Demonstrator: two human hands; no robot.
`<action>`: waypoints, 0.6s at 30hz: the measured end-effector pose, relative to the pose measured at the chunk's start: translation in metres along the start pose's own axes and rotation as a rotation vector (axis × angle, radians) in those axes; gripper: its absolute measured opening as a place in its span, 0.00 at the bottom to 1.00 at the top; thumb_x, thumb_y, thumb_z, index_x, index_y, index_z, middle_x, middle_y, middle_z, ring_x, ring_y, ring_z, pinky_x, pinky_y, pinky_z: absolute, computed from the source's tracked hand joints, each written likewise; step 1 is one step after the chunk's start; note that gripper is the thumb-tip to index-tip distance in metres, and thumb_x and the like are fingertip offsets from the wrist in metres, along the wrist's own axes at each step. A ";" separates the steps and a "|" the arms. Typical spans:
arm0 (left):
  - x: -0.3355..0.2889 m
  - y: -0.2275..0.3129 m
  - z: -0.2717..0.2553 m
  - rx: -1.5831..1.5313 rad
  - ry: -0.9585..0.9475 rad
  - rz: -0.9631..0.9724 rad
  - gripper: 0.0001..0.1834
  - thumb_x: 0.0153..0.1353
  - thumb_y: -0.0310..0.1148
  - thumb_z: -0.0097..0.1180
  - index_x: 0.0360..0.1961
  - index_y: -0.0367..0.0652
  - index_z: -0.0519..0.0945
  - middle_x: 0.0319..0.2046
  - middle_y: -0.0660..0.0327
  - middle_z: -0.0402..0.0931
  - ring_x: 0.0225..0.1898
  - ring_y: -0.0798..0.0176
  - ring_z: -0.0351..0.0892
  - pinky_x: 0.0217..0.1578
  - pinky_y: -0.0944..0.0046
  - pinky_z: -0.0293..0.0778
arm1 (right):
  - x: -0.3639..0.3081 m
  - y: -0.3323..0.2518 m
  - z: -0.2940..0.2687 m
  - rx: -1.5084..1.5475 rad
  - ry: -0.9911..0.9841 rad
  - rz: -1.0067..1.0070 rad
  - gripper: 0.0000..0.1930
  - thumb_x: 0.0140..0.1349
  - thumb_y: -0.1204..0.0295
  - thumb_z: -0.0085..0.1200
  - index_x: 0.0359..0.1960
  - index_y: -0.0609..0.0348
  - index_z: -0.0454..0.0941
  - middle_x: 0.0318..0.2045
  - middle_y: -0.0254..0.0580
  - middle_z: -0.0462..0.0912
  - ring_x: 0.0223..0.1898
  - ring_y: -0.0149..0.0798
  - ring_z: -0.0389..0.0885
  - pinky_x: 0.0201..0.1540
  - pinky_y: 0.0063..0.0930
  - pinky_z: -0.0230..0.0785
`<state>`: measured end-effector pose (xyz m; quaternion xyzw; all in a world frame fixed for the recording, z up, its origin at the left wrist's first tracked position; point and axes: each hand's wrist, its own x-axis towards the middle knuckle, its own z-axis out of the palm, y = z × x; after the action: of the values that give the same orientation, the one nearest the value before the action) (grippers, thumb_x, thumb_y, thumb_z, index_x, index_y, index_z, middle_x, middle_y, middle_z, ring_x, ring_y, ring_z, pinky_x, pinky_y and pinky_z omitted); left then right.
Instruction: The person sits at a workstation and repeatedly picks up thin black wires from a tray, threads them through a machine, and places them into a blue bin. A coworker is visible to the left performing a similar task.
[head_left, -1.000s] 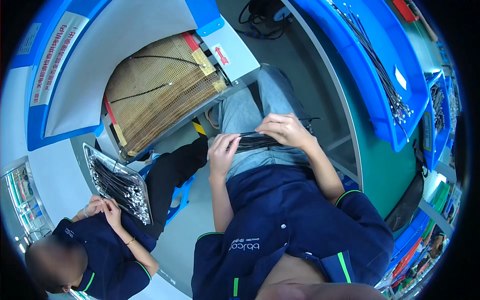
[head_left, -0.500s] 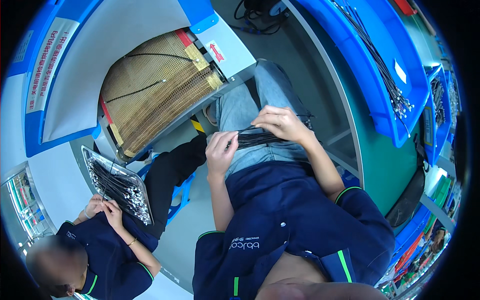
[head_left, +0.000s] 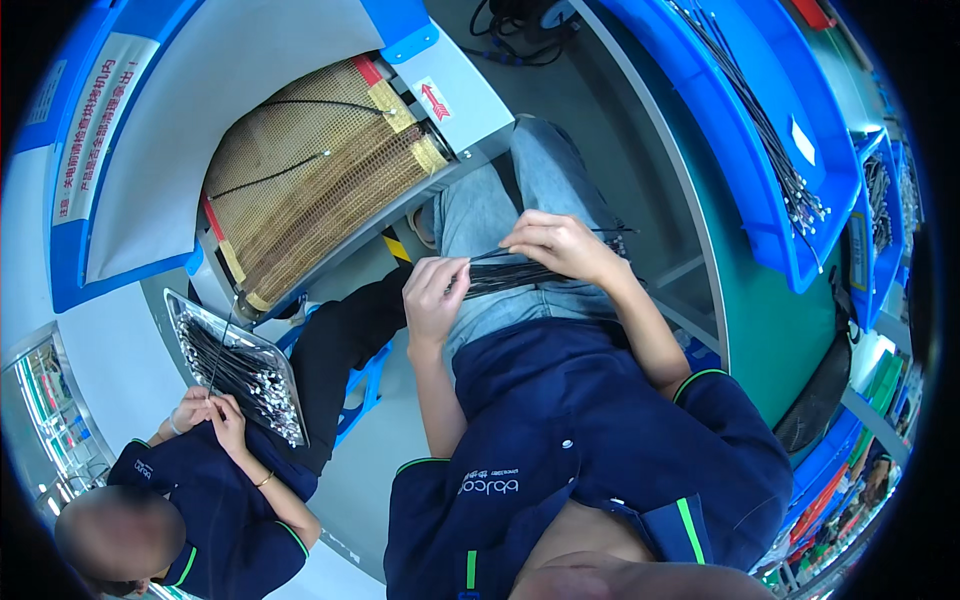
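Between my two hands a thin black cable is stretched above my lap. My left hand pinches it at one end, fingers closed. My right hand grips the same cable farther along with thumb and fingertips, and a length of it sticks out to the right past the knuckles. A bundle of black cables lies across my thighs just beneath both hands; the left hand hides part of its left end.
Two cables lie on the brown mesh conveyor belt ahead-left. At left, a co-worker's hands hold a cable beside a metal tray of cables. On the right, a blue bin with cables stands on a green tabletop.
My left hand has shifted slightly left, away from the right hand, and more cable shows between them. My right hand stays almost in place. The cables on the belt have moved slightly.
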<state>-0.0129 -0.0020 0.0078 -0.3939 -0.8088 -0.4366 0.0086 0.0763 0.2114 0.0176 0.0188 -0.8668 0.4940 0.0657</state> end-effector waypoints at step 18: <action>-0.028 -0.040 0.026 -0.717 0.138 -0.680 0.23 0.57 0.20 0.58 0.55 0.36 0.70 0.38 0.58 0.80 0.39 0.69 0.79 0.42 0.70 0.74 | -0.005 -0.004 -0.011 -0.104 0.103 0.163 0.06 0.55 0.72 0.60 0.33 0.60 0.80 0.29 0.43 0.82 0.30 0.44 0.81 0.33 0.32 0.73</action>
<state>-0.0113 -0.0135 -0.0459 -0.0564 -0.6880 -0.6903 -0.2167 0.0825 0.2191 0.0257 -0.0808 -0.8852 0.4525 0.0708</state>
